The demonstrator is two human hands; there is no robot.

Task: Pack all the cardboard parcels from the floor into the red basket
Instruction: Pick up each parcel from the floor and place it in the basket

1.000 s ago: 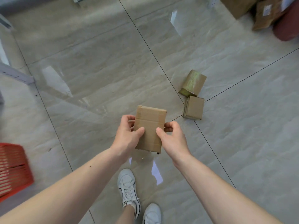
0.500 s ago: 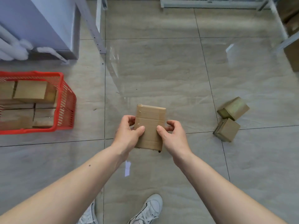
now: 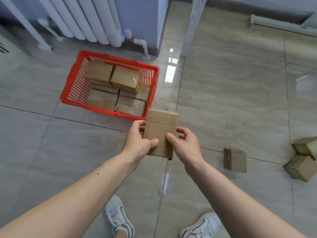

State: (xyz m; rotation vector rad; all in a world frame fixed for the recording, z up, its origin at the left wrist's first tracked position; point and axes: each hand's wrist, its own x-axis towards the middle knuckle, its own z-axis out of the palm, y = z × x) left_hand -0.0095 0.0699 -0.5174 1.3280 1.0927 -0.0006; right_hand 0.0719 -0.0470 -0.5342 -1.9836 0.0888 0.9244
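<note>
A flat cardboard parcel (image 3: 161,127) is held upright in front of me, with my left hand (image 3: 137,143) on its left edge and my right hand (image 3: 186,145) on its right edge. Just beyond it stands the red basket (image 3: 72,86) on the floor, with several cardboard parcels (image 3: 125,79) packed inside. On the floor to my right lie a flat parcel (image 3: 235,160), a small box (image 3: 301,168) and a taped box (image 3: 307,147) at the frame's edge.
A white radiator (image 3: 89,18) and its pipe run along the wall behind the basket. A grey metal post (image 3: 192,24) stands right of it. My white shoes (image 3: 120,219) are on the glossy grey tiles below.
My view has swung left and towards the basket, which now sits straight ahead and nearer. Both hands keep the same hold on the parcel. A third loose parcel has come into view.
</note>
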